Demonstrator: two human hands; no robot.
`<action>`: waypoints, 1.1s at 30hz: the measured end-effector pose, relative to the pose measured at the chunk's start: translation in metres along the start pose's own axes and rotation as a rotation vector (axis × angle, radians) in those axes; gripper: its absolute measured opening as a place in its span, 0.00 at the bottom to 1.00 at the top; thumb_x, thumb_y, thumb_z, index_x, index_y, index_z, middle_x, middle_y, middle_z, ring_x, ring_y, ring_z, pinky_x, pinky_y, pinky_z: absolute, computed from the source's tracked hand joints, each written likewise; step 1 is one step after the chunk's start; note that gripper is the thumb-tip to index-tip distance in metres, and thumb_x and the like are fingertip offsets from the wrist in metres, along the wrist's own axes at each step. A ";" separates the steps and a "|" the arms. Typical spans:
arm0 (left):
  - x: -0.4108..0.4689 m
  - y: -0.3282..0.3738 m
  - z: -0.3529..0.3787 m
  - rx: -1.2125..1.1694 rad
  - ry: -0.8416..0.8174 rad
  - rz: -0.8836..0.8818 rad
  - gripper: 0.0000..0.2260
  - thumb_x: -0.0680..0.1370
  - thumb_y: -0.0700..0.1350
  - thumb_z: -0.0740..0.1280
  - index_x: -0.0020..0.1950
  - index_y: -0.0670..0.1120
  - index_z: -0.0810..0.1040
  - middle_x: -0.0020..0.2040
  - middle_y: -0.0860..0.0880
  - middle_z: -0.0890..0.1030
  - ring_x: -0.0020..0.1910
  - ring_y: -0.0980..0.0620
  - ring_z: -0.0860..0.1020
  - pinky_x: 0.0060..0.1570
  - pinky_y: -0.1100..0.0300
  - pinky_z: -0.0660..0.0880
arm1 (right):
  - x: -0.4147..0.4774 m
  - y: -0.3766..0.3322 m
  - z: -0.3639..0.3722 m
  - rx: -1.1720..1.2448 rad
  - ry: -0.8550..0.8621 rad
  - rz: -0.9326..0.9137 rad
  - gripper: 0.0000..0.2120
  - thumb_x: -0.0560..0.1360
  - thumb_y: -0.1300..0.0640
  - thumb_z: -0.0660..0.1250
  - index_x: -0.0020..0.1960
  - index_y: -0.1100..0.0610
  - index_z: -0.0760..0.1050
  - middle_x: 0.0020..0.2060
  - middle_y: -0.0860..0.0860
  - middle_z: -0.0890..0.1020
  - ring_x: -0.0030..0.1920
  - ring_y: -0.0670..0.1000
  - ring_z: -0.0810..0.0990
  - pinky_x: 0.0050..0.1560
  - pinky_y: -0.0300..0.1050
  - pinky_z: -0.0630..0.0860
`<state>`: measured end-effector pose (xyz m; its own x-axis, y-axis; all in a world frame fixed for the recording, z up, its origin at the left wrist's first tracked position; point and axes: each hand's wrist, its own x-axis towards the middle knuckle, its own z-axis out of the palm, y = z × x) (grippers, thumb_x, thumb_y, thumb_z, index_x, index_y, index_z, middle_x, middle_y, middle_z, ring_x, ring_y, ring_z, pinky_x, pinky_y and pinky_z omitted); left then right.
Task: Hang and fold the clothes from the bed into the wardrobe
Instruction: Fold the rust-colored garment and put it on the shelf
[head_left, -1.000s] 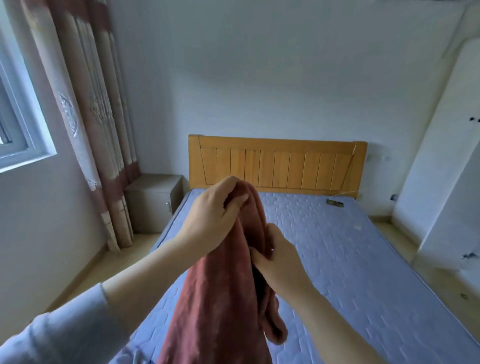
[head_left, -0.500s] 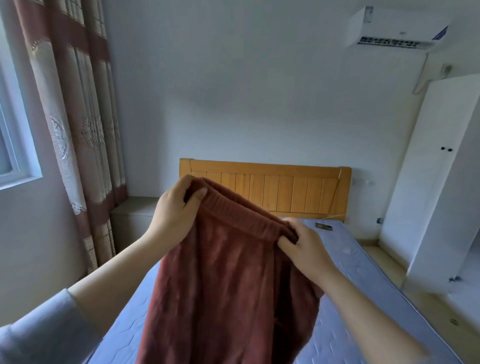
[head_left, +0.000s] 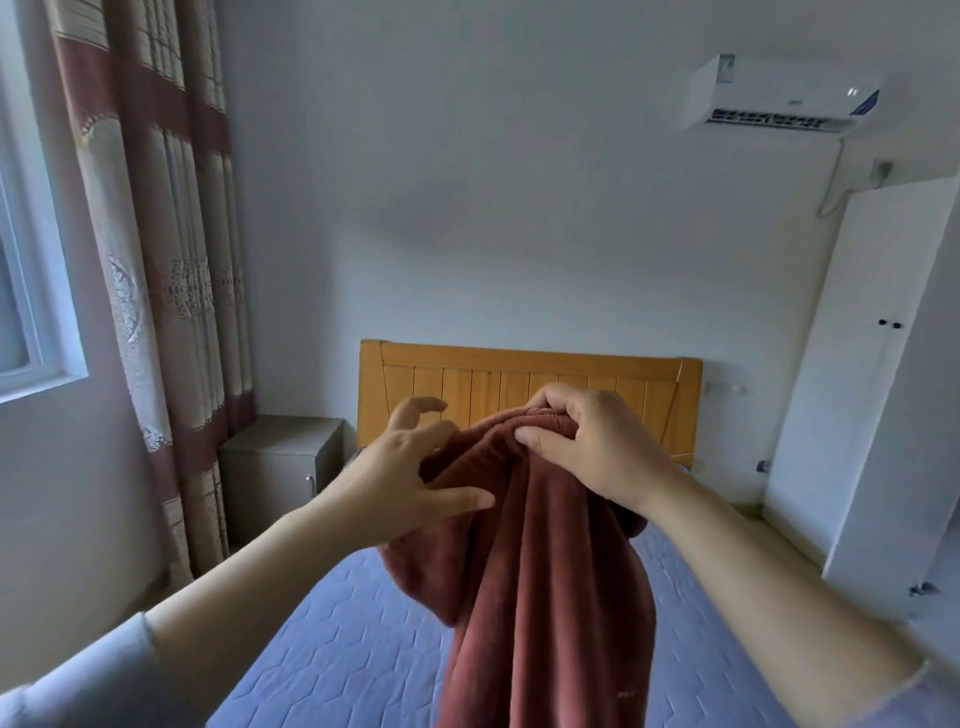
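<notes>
A rust-red fleece garment (head_left: 550, 597) hangs in the air above the bed (head_left: 332, 654). My right hand (head_left: 597, 441) grips its bunched ribbed waistband at the top, thumb and fingers curled round the fabric. My left hand (head_left: 405, 478) is just left of the bunch with fingers spread and loosely bent; its thumb lies against the cloth and it holds nothing. The garment's lower part runs out of the frame's bottom. The white wardrobe (head_left: 852, 374) stands against the right wall, its doors closed.
A wooden headboard (head_left: 467, 374) is behind the hands. A grey bedside cabinet (head_left: 275, 457) sits left of the bed beside striped curtains (head_left: 166, 260) and a window. An air conditioner (head_left: 779, 98) hangs high on the wall. A strip of floor runs between bed and wardrobe.
The waistband, held spread between both hands, is now gathered into my right hand. My left hand has let go and opened beside it. The view has tilted up slightly.
</notes>
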<state>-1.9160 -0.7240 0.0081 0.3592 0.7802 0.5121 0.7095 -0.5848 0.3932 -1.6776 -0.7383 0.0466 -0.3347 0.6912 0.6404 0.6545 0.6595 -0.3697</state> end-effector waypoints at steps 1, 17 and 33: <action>0.001 0.000 0.003 -0.010 0.006 -0.004 0.24 0.64 0.71 0.69 0.52 0.58 0.76 0.59 0.64 0.69 0.50 0.61 0.74 0.50 0.61 0.73 | 0.001 -0.002 -0.001 -0.009 0.002 0.000 0.03 0.74 0.49 0.71 0.44 0.48 0.78 0.36 0.43 0.82 0.38 0.43 0.80 0.39 0.42 0.77; 0.034 -0.019 -0.041 0.219 0.147 0.073 0.06 0.77 0.45 0.64 0.53 0.51 0.75 0.40 0.55 0.76 0.40 0.48 0.74 0.39 0.57 0.69 | 0.008 0.024 -0.038 -0.252 -0.322 0.317 0.07 0.69 0.49 0.76 0.44 0.47 0.79 0.39 0.43 0.82 0.40 0.44 0.80 0.40 0.42 0.76; 0.073 0.005 -0.087 0.282 0.014 -0.134 0.16 0.62 0.54 0.79 0.36 0.49 0.74 0.33 0.52 0.76 0.36 0.49 0.77 0.30 0.59 0.71 | 0.038 0.044 -0.095 0.373 0.384 0.518 0.14 0.61 0.64 0.81 0.44 0.56 0.82 0.38 0.51 0.85 0.38 0.49 0.84 0.40 0.39 0.78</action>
<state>-1.9397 -0.6893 0.1139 0.2441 0.8417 0.4815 0.8909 -0.3908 0.2314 -1.5975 -0.7110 0.1186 0.2592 0.8340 0.4871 0.3677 0.3812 -0.8482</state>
